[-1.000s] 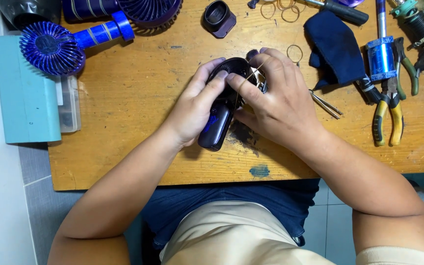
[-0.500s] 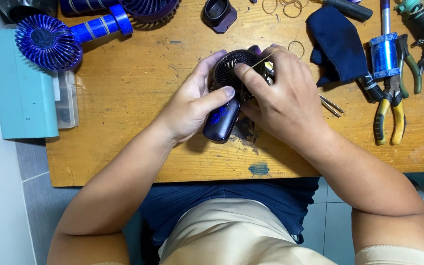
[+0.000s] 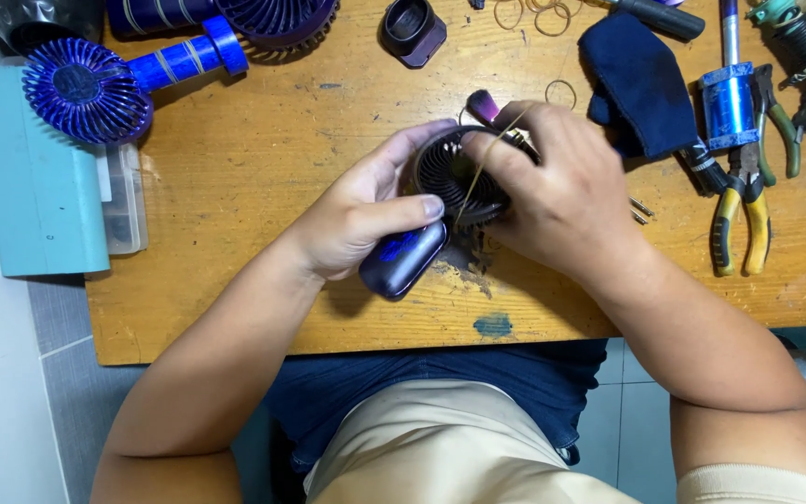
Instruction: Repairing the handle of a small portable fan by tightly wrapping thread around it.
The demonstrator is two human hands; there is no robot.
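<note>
At the near edge of the wooden workbench [image 3: 235, 317], just past a teal paint spot [image 3: 493, 325], the left hand [image 3: 356, 219] wraps the handle of a small dark handheld fan [image 3: 422, 224], thumb pressed along the grip. The right hand [image 3: 562, 191] covers the fan's round grille, fingers curled and pinching a thin rubber band [image 3: 487, 163] stretched across it. The fan lies tilted at mid-bench, its handle glossy navy and its grille black and finely ribbed. Bare wood stays open to the left of the hands. To the right lie one pair of yellow-handled pliers [image 3: 739, 219] and one dark blue cloth [image 3: 641, 84]. Farther back sit two more blue fans [image 3: 86, 89], one dark ring-shaped part [image 3: 412, 28] and several loose rubber bands [image 3: 534, 14]. A teal box [image 3: 34, 177] overhangs the left edge.
</note>
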